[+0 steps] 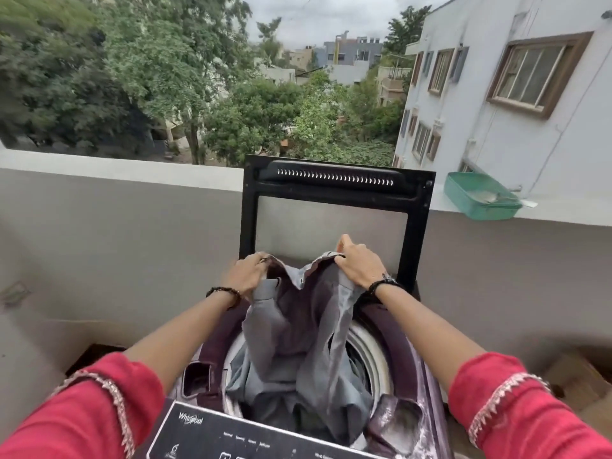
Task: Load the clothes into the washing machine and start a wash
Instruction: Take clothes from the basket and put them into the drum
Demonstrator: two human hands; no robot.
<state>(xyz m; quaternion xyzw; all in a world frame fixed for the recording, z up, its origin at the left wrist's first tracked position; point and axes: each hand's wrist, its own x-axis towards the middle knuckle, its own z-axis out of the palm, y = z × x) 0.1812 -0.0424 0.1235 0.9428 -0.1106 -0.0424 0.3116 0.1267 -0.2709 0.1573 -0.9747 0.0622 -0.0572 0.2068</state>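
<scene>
A top-loading Whirlpool washing machine point(410, 329) stands against a grey balcony parapet point(126, 207), its black-framed glass lid point(337, 207) raised upright at the back. Above the machine's open drum point(371, 356), both hands hold up a grey garment point(304, 329), possibly a shirt. The left hand point(246, 273) grips one top edge of the cloth with curled fingers, and the right hand point(359, 263) pinches the other top edge, thumb raised; the two hands are apart, with the fabric sagging in a V between them. The garment's lower part hangs down into the drum, where more grey cloth lies bunched. Each wrist wears a dark beaded bracelet, and the forearms come out of red sleeves point(89, 415) with pale trim. The machine's black control panel point(238, 435) lies at its near edge, and a powder-dusted recess sits at the near right corner. To the right of the lid, a green plastic tray point(477, 202) rests on top of the parapet
</scene>
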